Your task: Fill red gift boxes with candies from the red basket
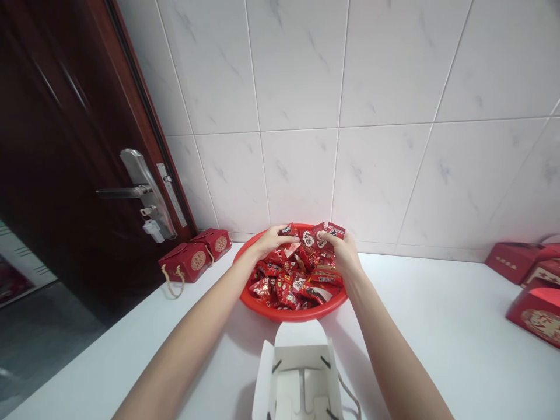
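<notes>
Both hands at the red basin [280,315], apart from each other. Left hand [275,239] at its far left rim, fingers closed on a small red packet [288,230]; right hand [343,248] at the far right, pinching red packets [336,231]. Basin heaped with wrapped candies [293,283] (all mostly red), standing on the white table [420,303] near the tiled wall. Open box [301,385] at the near side, white inside. Red gift boxes left and right, door far left.

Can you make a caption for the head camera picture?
Two hands pick through red-wrapped sweets above an open box.
</notes>
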Demonstrator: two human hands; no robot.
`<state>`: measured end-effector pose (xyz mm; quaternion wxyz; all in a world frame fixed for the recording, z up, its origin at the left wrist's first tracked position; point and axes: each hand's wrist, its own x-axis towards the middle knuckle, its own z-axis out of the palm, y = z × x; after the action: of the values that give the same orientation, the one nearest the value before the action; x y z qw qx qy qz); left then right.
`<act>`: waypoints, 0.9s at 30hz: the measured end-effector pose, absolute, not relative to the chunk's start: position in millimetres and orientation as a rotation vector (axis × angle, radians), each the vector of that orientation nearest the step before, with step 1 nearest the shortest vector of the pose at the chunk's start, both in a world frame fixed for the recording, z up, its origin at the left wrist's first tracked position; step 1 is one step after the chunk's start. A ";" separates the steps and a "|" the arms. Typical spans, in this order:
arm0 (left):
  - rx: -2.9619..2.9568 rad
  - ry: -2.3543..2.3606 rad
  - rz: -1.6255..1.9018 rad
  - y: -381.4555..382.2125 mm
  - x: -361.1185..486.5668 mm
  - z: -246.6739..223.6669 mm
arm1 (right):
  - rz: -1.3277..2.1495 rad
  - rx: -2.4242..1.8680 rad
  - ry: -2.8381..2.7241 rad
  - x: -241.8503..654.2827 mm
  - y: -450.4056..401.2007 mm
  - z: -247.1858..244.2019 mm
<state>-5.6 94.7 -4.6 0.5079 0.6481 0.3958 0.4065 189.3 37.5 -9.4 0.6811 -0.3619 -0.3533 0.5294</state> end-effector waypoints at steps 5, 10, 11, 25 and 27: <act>1.523 0.930 0.935 94.7 -5.0 -6.0 | 1.152 -0.801 -0.786 191.3 40.2 -11.2; 1.460 0.941 0.939 91.9 -2.4 -4.5 | 1.146 -0.794 -0.783 190.7 39.5 -10.0; 1.451 0.951 0.938 91.2 -2.1 -3.9 | 1.145 -0.794 -0.778 190.3 38.9 -9.3; 1.427 1.026 0.949 96.3 -3.3 -3.8 | 1.129 -0.796 -0.707 188.8 36.1 -5.1; 1.407 1.058 0.974 99.4 -4.3 -3.1 | 1.133 -0.793 -0.716 189.0 36.6 -5.8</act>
<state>-4.3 99.4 -3.1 0.5353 0.5908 0.4440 0.4090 189.0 36.6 -5.8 0.7119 -0.3576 -0.3229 0.5110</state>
